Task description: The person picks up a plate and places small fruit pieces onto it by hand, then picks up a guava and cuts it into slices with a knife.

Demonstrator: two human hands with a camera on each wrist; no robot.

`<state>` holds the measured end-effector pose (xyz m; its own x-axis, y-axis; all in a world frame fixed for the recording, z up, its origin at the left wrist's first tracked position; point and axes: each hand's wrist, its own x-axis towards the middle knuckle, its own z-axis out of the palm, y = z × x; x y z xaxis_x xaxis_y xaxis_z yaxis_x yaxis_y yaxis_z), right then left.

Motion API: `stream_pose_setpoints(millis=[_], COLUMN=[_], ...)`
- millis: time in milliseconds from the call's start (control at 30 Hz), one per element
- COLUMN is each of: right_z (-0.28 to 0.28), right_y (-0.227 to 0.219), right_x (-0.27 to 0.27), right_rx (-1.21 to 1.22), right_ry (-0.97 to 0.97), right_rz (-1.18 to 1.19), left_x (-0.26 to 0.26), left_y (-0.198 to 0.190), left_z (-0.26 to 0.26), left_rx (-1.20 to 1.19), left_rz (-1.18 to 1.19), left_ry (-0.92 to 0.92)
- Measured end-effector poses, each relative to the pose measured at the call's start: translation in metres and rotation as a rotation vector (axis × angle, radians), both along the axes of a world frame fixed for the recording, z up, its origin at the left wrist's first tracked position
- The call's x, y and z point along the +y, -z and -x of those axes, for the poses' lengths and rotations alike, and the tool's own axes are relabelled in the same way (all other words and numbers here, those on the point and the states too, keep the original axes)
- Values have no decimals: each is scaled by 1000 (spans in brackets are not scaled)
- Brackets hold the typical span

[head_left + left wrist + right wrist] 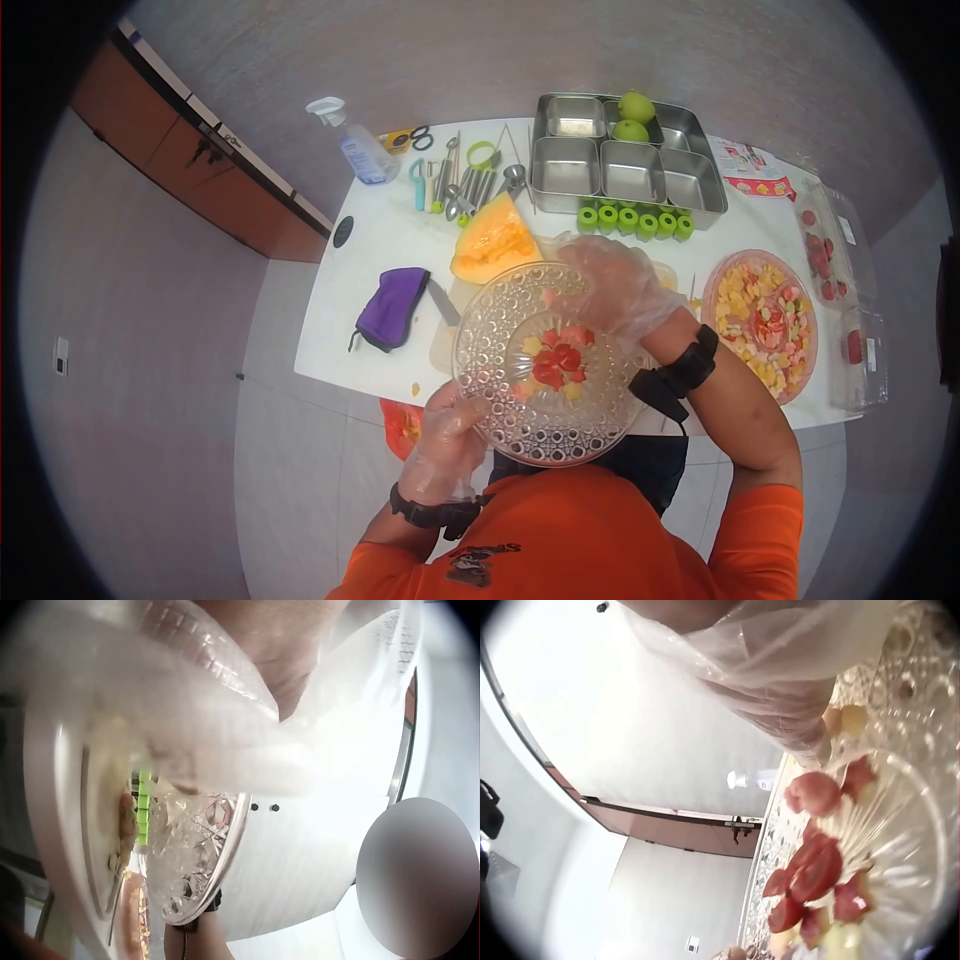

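A clear patterned glass plate (500, 420) is held up in front of the orange shirt. My gloved left hand (447, 445) grips its near left rim, the thumb over the top. Red cut pieces (555, 365) lie in the plate's middle, with pink and yellow shaped pieces around them. Over the far side of the plate, my gloved right hand (615, 285) reaches down with its fingers gathered at a small pink fruit piece (549, 297). In the right wrist view, the right fingertips are close by a pink piece (814, 793) on the glass.
Behind the plate lie a melon wedge (492, 245) and a knife (441, 303). A pink plate of cut fruit (712, 300) stands at right, near clear boxes (840, 245). Farther back are a steel tray (545, 205), green-topped cutters (627, 219) and a spray bottle (365, 155). A purple pouch (392, 308) lies left.
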<state>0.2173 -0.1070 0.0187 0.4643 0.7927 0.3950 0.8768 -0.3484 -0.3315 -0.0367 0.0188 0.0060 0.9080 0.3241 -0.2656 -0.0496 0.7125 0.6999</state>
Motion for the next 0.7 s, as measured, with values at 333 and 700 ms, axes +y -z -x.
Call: stream_pose_setpoints(millis=[333, 700], right_z=[-44, -55], right_y=[-7, 3], right_x=[-81, -130], right_rx=[365, -178], right_ry=[153, 338], right_rz=[14, 726], left_x=[5, 15], left_y=[-11, -6], left_z=[2, 0], left_rx=[-5, -73], left_rz=[-34, -20], left_ry=[-94, -168])
